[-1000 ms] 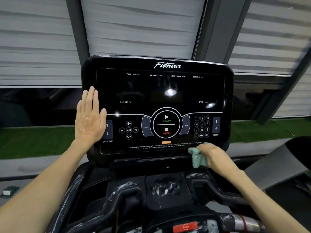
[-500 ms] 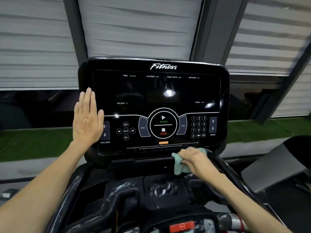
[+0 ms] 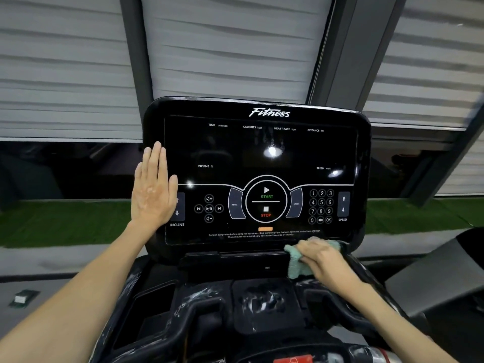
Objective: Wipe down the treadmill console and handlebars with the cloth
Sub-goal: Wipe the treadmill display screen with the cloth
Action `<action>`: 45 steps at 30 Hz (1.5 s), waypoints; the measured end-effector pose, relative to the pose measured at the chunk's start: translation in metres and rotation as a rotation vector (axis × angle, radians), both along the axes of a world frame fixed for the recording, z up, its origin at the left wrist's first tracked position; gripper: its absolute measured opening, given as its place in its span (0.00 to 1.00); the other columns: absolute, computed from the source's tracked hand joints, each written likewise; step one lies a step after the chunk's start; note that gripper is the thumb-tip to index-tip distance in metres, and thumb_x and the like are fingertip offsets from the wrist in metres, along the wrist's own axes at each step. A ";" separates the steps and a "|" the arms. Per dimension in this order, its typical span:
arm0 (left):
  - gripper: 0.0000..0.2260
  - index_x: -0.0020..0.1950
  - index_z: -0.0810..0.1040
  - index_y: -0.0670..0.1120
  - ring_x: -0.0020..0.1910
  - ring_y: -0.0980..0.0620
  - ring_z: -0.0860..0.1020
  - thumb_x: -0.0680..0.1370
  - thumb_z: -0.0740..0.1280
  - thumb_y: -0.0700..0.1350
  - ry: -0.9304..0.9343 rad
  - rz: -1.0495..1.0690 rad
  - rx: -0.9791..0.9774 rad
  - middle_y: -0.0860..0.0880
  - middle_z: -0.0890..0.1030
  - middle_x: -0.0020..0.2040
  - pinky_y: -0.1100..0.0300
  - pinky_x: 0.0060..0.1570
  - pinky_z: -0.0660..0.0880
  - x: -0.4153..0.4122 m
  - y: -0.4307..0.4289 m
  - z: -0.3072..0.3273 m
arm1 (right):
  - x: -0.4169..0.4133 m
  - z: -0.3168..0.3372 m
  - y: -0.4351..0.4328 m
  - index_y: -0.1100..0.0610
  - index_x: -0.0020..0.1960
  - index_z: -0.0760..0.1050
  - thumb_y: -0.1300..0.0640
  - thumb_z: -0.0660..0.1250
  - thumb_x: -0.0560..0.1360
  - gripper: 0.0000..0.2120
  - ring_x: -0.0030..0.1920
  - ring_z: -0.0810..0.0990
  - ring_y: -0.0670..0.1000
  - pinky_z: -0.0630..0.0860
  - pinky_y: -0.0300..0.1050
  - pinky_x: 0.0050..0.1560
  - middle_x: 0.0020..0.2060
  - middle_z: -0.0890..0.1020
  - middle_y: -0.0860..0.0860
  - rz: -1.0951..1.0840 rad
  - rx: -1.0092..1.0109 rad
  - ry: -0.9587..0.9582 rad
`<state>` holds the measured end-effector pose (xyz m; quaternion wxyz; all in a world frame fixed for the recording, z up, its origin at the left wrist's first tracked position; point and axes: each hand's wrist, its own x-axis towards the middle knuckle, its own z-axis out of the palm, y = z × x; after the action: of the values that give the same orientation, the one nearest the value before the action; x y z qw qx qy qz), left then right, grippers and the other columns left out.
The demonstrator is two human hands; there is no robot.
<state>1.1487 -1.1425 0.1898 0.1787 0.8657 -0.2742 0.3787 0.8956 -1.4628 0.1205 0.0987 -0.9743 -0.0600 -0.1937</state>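
At the head of a treadmill facing a wall of pale slatted blinds, a person is wiping the glossy black console panel with a crumpled mint-green terry cloth. The right hand is bunching the fabric, its grip curled over the cloth and pressing it against the panel's lower right corner, just below the number keypad and the line of small warning print. The left hand is lying flat against the console's left edge, its grip spread flat with fingers straight and side by side. It is holding nothing and is apparently bracing the panel, and its thumb side is overlapping the INCLINE button.

The console's long axis is running left to right, so the unswept bottom rim is stretching away to the left of the cloth, towards the bracing hand. The right hand, already on the cloth, is the one placed to carry it there. The black moulded handlebars are lying below the console, nearer the person. They are showing whitish streaks and, by that look, are not yet wiped.

The panel is hard and mirror-smooth, throwing back two ceiling lights, while the cloth is soft and nubbly and is folding loosely under the fingers. A red plastic tab is peeking in at the bottom edge.
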 end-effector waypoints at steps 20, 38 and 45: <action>0.27 0.78 0.53 0.35 0.78 0.38 0.53 0.82 0.52 0.46 0.005 -0.015 -0.010 0.38 0.54 0.79 0.44 0.74 0.56 0.001 0.000 0.000 | -0.023 0.003 -0.036 0.56 0.51 0.80 0.62 0.65 0.72 0.09 0.47 0.78 0.45 0.71 0.31 0.50 0.43 0.81 0.43 -0.174 0.097 -0.048; 0.27 0.78 0.54 0.35 0.78 0.39 0.53 0.81 0.51 0.47 -0.003 -0.017 -0.050 0.38 0.55 0.79 0.44 0.74 0.54 0.002 -0.003 -0.001 | 0.002 0.046 -0.076 0.57 0.70 0.71 0.60 0.62 0.79 0.19 0.66 0.74 0.53 0.65 0.43 0.68 0.66 0.75 0.54 -0.743 0.694 -0.425; 0.27 0.78 0.53 0.35 0.77 0.38 0.54 0.81 0.51 0.47 0.003 0.005 -0.041 0.37 0.55 0.78 0.43 0.73 0.56 0.001 -0.003 -0.001 | -0.024 -0.022 -0.050 0.54 0.75 0.63 0.59 0.64 0.79 0.26 0.60 0.78 0.59 0.68 0.49 0.64 0.60 0.80 0.59 -0.840 0.743 -0.345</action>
<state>1.1501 -1.1455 0.1886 0.1959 0.8630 -0.2640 0.3836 0.8717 -1.5128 0.0986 0.3371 -0.7690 0.3882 -0.3799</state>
